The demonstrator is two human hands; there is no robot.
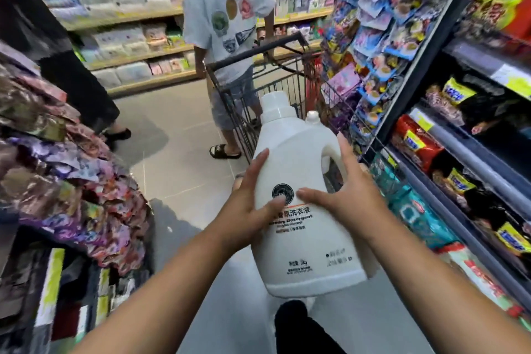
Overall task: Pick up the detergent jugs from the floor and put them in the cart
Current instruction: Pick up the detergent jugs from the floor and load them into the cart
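Note:
I hold a large white detergent jug (304, 169) with a white cap in the air at the centre of the view, label toward me. My left hand (247, 204) grips its left side, thumb across the front and fingers round the back. My right hand (339, 190) presses on the right side by the handle opening, fingers straight and spread. Just beyond stands the wire shopping cart (283, 82) with a dark handle. The white cap of a second jug (312, 117) shows behind the held one, apparently inside the cart.
A person in a white printed T-shirt (227, 14) and sandals stands at the cart's far left corner. Another person in black (57, 66) is at the left. Shelves of packets (431, 95) line the right, a heap of goods (71, 181) the left.

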